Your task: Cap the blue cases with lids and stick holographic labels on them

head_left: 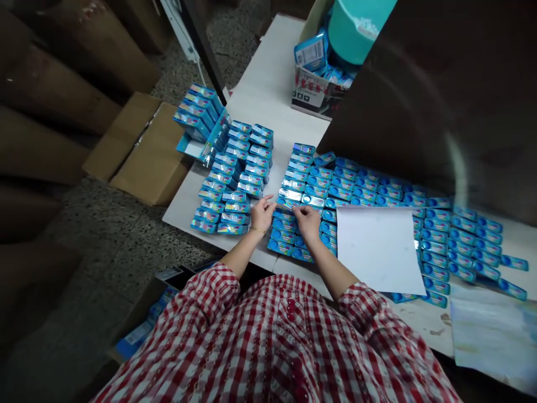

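Observation:
Both hands are over the near left end of a wide block of small blue packs laid in close rows. My left hand has its thumb and fingers drawn together at the left edge of this block. Opposite it, my right hand is pinched and palm down. A small thin strip, perhaps a label, seems to stretch between the fingertips, just above the packs. Its exact kind is too small to make out. A white sheet lies over part of the block, right of my right hand.
Further left, stacked blue packs stand in two columns near the table edge, with a blue display box behind. A carton holding packs and a turquoise tub stands at the back. A dark panel rises at right; cartons occupy the floor.

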A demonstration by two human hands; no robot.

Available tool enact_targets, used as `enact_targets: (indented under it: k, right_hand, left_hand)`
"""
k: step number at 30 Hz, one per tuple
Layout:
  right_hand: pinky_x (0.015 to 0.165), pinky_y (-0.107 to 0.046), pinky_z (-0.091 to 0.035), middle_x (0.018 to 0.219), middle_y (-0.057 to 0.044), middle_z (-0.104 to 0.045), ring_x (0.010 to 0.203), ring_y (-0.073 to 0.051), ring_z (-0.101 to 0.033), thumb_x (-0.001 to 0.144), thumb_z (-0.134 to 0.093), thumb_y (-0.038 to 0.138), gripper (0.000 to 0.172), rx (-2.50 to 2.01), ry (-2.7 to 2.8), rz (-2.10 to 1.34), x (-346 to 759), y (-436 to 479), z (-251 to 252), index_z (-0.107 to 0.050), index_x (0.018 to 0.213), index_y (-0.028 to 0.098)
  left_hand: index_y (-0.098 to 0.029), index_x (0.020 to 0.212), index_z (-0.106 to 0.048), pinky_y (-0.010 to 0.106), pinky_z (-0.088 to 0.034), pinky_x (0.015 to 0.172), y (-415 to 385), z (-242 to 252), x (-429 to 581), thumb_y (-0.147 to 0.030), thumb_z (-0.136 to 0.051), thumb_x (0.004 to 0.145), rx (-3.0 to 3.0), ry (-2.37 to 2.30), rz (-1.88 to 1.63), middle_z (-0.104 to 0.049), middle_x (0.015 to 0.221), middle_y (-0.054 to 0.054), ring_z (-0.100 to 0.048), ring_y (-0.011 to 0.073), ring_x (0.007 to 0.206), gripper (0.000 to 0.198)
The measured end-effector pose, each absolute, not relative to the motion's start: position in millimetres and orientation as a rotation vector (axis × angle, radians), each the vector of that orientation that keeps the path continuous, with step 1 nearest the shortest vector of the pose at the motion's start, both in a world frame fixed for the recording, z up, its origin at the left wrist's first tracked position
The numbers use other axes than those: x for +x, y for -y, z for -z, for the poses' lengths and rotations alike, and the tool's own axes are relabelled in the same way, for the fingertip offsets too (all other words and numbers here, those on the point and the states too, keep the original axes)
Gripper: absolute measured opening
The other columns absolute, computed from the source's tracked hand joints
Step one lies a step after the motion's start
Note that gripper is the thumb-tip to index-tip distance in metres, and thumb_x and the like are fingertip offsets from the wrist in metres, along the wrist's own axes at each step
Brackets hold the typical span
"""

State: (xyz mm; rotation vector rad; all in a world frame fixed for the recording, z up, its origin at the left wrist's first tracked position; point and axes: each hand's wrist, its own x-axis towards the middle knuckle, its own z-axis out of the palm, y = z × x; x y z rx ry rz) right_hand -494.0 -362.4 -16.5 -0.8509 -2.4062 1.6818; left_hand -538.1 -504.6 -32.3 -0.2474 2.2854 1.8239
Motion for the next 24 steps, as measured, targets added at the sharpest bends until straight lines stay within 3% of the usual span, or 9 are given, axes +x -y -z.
enact_targets:
  k: [8,15,20,24]
  right_hand:
    - [0.078,-0.037,-0.039,0.075,-0.008,-0.063,0.078,-0.022,-0.053,0.082,-0.050,0.040,0.029,-0.642,2.697,-1.105,-503.4,371.9,35.8,-0.064,0.067,0.020]
    - [0.073,-0.036,-0.036,0.077,-0.010,-0.061,0.078,-0.023,-0.050,0.085,-0.046,0.039,0.033,-0.574,2.851,-0.852,-510.2,373.5,44.3,-0.066,0.070,0.018]
    - [0.072,-0.036,-0.034,0.086,-0.011,-0.059,0.082,-0.024,-0.048,0.089,-0.040,0.032,0.031,-0.424,2.995,-0.621,-506.3,362.6,35.8,-0.067,0.092,0.017]
    - [0.074,-0.038,-0.031,0.103,-0.012,-0.057,0.089,-0.026,-0.046,0.088,-0.037,0.018,0.038,0.067,3.217,-0.280,-496.8,362.1,25.1,-0.059,0.118,0.025]
  left_hand:
    - [-0.016,0.113,-0.060,0.031,-0.048,0.082,511.7,49.5,-552.8,-0.023,-0.058,0.079,-0.049,-2.574,-1.562,-0.071,0.082,0.005,-0.066,0.0177,0.080,0.036]
    - [-0.013,0.112,-0.061,0.033,-0.049,0.083,511.0,60.3,-560.2,-0.021,-0.060,0.078,-0.061,-2.497,-1.549,-0.072,0.084,0.008,-0.066,0.0189,0.081,0.036]
    - [-0.012,0.106,-0.065,0.032,-0.051,0.078,510.5,70.4,-557.6,-0.016,-0.062,0.074,-0.180,-2.454,-1.547,-0.071,0.083,0.009,-0.066,0.0183,0.076,0.033]
    - [-0.017,0.097,-0.070,0.034,-0.050,0.087,514.6,75.2,-549.8,-0.010,-0.047,0.076,-0.006,-2.541,-1.459,-0.070,0.097,0.008,-0.064,0.0186,0.091,0.032]
